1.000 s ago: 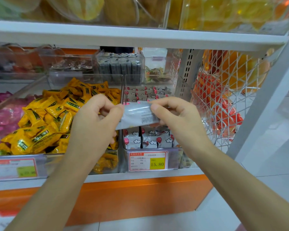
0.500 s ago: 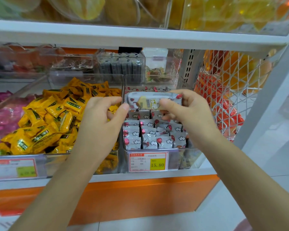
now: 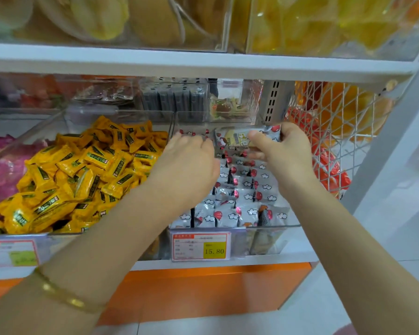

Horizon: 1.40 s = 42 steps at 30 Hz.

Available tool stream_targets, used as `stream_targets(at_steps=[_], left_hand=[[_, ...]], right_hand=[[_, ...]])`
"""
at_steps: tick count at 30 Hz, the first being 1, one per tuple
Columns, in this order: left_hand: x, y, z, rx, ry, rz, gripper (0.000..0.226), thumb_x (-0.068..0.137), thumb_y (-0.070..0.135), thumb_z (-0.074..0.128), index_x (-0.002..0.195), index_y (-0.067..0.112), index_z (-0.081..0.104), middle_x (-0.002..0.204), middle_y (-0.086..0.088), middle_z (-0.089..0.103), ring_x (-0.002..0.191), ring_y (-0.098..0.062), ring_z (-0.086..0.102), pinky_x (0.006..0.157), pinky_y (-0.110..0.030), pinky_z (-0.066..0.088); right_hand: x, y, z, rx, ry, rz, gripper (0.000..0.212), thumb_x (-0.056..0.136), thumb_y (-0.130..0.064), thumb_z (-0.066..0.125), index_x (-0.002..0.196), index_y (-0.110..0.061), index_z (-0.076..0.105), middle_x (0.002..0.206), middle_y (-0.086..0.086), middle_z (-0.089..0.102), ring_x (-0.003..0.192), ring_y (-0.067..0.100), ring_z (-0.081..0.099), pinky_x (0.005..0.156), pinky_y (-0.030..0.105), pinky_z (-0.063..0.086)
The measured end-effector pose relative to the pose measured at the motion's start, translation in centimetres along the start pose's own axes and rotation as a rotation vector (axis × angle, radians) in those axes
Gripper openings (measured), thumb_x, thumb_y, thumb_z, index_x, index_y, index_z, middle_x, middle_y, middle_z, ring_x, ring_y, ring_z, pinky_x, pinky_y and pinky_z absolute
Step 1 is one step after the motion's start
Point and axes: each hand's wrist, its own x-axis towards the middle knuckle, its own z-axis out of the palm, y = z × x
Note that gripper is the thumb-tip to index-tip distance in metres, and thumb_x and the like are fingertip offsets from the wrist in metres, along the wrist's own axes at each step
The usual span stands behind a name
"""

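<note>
My right hand (image 3: 281, 151) pinches a silver snack packet (image 3: 240, 137) with red and yellow print, held flat over the back of a clear bin (image 3: 271, 227). That bin holds several rows of the same silver packets (image 3: 242, 197) standing upright. My left hand (image 3: 189, 163) reaches into the back left of the bin with its fingers stretched forward among the packets; the fingertips are partly hidden. It has no hold on the packet.
A clear bin of yellow wrapped candies (image 3: 82, 172) sits to the left, pink packets (image 3: 0, 165) beyond it. A price tag reading 15.80 (image 3: 200, 246) fronts the bin. The white shelf board (image 3: 203, 64) hangs close above. A white mesh basket (image 3: 329, 131) of orange bags stands right.
Both hands carried the packet up and back from near the bin's front. My left hand let go of it and moved into the bin; my right hand alone keeps it.
</note>
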Motion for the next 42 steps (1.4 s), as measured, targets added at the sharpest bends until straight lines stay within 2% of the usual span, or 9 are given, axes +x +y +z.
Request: stream_targets(at_steps=[3,6,13,18,22,27,31,36,42], left_hand=[[3.0,1.2,0.4,-0.166,-0.18,-0.134,0.046,0.099,0.037,0.028,0.126,0.002,0.04,0.126,-0.021,0.047,0.117,-0.035,0.042,0.098,-0.042,0.034],[5.5,1.0,1.9,-0.228,-0.268,-0.248,0.047,0.1,0.035,0.025,0.131,0.001,0.036,0.134,-0.025,0.04,0.123,-0.039,0.038,0.105,-0.046,0.031],[7.0,0.4,3.9,-0.336,-0.256,-0.453,0.069,0.096,0.049,0.028,0.141,-0.001,0.015,0.142,-0.029,0.028,0.13,-0.042,0.03,0.107,-0.047,0.027],[6.2,0.5,3.4,-0.325,-0.301,-0.46,0.067,0.094,0.054,0.025,0.14,0.005,0.021,0.14,-0.027,0.034,0.129,-0.04,0.031,0.102,-0.046,0.03],[4.9,1.2,2.6,-0.183,-0.35,-0.413,0.067,0.094,0.057,0.02,0.139,0.008,0.027,0.139,-0.022,0.038,0.128,-0.036,0.032,0.1,-0.043,0.032],[3.3,1.6,1.6,0.039,-0.34,-0.303,0.071,0.094,0.057,0.014,0.137,0.004,0.031,0.134,-0.02,0.043,0.122,-0.034,0.037,0.095,-0.039,0.032],[2.2,1.7,0.6,0.16,-0.36,-0.235,0.069,0.095,0.054,0.012,0.137,0.002,0.03,0.135,-0.018,0.042,0.124,-0.033,0.036,0.098,-0.038,0.031],[0.1,0.2,-0.4,0.294,-0.113,-0.179,0.059,0.098,0.046,0.018,0.14,0.006,0.028,0.142,-0.014,0.035,0.134,-0.03,0.023,0.112,-0.043,0.016],[-2.0,-3.7,1.0,-0.128,0.03,-0.292,0.059,0.097,0.039,0.028,0.146,0.009,0.016,0.154,-0.009,0.019,0.142,-0.022,0.011,0.116,-0.038,0.012]], right_hand=[[1.0,-0.2,0.1,-0.008,0.042,-0.023,0.018,0.084,-0.022,0.067,0.084,-0.02,0.049,0.083,-0.003,0.058,0.068,0.012,0.068,0.068,0.039,0.055],[2.0,-0.3,0.4,0.004,0.074,-0.007,0.018,0.082,-0.024,0.067,0.09,-0.018,0.053,0.096,0.006,0.063,0.091,0.03,0.066,0.077,0.043,0.053],[2.9,0.0,1.3,0.059,0.007,0.002,0.015,0.082,-0.015,0.068,0.085,-0.015,0.054,0.088,0.002,0.063,0.082,0.028,0.069,0.075,0.04,0.058],[3.6,-0.2,2.1,0.008,-0.019,-0.023,0.015,0.082,-0.016,0.068,0.077,-0.015,0.053,0.083,0.005,0.062,0.083,0.033,0.068,0.078,0.049,0.055],[4.5,-0.2,3.7,-0.075,-0.096,-0.04,0.023,0.082,-0.017,0.068,0.095,-0.005,0.053,0.097,0.016,0.063,0.092,0.035,0.064,0.083,0.051,0.052],[6.2,-0.8,6.2,-0.362,-0.266,-0.215,0.029,0.084,-0.02,0.067,0.107,-0.008,0.054,0.091,-0.002,0.051,0.084,0.015,0.051,0.071,0.023,0.042],[7.1,-1.6,8.2,-0.572,-0.419,-0.329,0.028,0.081,-0.02,0.07,0.1,-0.014,0.05,0.087,-0.004,0.049,0.081,0.014,0.048,0.064,0.02,0.039],[7.5,-1.4,9.8,-0.718,-0.57,-0.355,0.04,0.081,-0.024,0.071,0.115,-0.015,0.053,0.117,0.004,0.056,0.101,0.018,0.051,0.08,0.024,0.04],[7.2,-0.2,10.4,-0.809,-0.622,-0.355,0.044,0.08,-0.028,0.071,0.117,-0.013,0.052,0.11,0.001,0.053,0.094,0.014,0.045,0.078,0.025,0.038]])
